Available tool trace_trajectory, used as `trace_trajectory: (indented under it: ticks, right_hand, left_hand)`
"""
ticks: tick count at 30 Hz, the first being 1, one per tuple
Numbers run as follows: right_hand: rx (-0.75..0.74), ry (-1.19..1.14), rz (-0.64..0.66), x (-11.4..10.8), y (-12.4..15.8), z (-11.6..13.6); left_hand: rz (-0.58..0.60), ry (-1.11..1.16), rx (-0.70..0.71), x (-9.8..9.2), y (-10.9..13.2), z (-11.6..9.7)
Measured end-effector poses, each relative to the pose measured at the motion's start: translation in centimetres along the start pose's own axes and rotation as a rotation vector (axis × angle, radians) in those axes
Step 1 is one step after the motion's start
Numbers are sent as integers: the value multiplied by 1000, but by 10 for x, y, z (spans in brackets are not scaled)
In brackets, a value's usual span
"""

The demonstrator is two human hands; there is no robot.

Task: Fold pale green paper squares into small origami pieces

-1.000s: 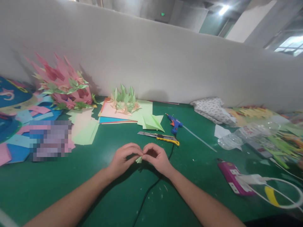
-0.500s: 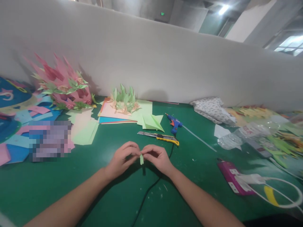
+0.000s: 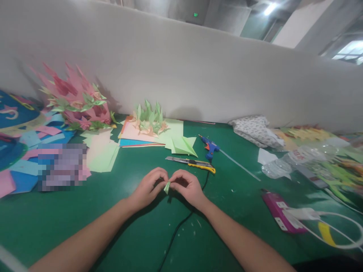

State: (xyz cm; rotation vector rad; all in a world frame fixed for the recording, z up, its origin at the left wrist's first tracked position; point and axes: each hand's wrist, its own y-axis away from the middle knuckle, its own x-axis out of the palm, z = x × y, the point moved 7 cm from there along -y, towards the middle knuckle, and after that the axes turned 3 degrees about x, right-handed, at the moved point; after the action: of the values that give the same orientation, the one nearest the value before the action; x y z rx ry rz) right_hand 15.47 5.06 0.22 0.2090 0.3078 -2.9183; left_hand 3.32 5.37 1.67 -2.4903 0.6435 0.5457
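Between the fingertips of both hands is a small folded piece of light green paper (image 3: 167, 188), its lower end hanging free above the green table (image 3: 136, 234). My left hand (image 3: 150, 189) pinches it from the left. From the right, my right hand (image 3: 187, 189) pinches its top. Just beyond the hands lies a utility knife (image 3: 191, 163) with a yellow handle and its blade out. A blue glue gun (image 3: 210, 147) with a long clear glue stick rests behind the knife. Folded green paper (image 3: 183, 146) lies next to it.
A green paper crown (image 3: 150, 119) stands on stacked coloured paper (image 3: 138, 142). Pink paper work (image 3: 82, 102) stands at the left. On the right are a plastic bottle (image 3: 295, 160), a purple power strip (image 3: 280, 213) and green paper pieces. A black cable (image 3: 177, 228) runs beneath my hands.
The folded green paper has tilted, its lower end swinging to the left and fanning slightly. Both hands stay almost in place, still pinching. The view has shifted slightly.
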Motion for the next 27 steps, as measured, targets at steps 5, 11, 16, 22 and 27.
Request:
trace_trajectory:
  ticks: [5, 11, 16, 22, 27]
  right_hand:
    - [-138, 151, -54, -4, 3, 15]
    - [-267, 212, -54, -3, 7, 26]
    - [-288, 265, -82, -5, 7, 27]
    - [-344, 345, -82, -5, 10, 34]
    - [-352, 368, -89, -5, 12, 35]
  left_hand:
    - [16, 21, 41, 1, 1, -5]
    - [33, 25, 91, 3, 1, -8]
    - [-55, -73, 123, -1, 3, -11]
    - [-138, -222, 366, -7, 13, -27]
    - [-115, -172, 302, -7, 8, -25]
